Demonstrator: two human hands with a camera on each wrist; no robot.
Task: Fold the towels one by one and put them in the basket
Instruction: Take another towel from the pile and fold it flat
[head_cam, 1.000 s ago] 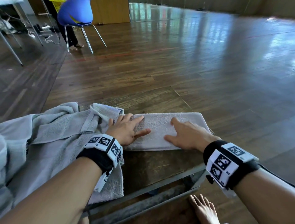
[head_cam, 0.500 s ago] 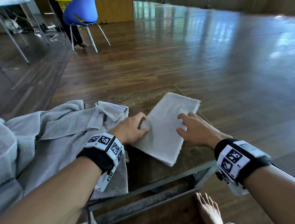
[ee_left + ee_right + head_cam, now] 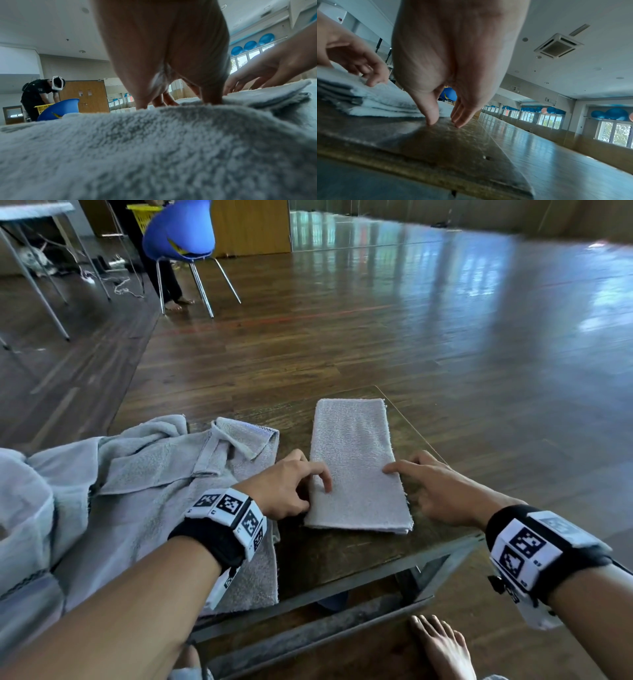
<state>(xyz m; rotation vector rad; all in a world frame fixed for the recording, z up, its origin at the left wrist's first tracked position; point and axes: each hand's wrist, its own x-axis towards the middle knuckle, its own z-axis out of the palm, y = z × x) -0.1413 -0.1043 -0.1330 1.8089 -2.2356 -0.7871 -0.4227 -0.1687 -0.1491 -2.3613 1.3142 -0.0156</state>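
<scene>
A folded grey towel (image 3: 356, 463) lies on the low wooden table (image 3: 342, 553), its long side pointing away from me. My left hand (image 3: 308, 479) sits at the towel's left edge, its bent fingers (image 3: 373, 77) touching the top layer. My right hand (image 3: 411, 474) is at the right edge. In the right wrist view its straight fingertips (image 3: 431, 119) touch the tabletop beside the stacked layers (image 3: 368, 102). Neither hand lifts the towel. A heap of unfolded grey towels (image 3: 137, 491) covers the table's left part and lies under my left wrist (image 3: 154, 148).
The table's right edge (image 3: 418, 436) runs just beyond my right hand, above the wooden floor. My bare foot (image 3: 442, 648) is below the front edge. Far back stand a blue chair (image 3: 180, 234), a yellow basket (image 3: 43, 108) and another person (image 3: 36, 94).
The folded towel has been turned a quarter turn, from lying crosswise to pointing away from me. Both hands went from flat on top of it to its left and right edges.
</scene>
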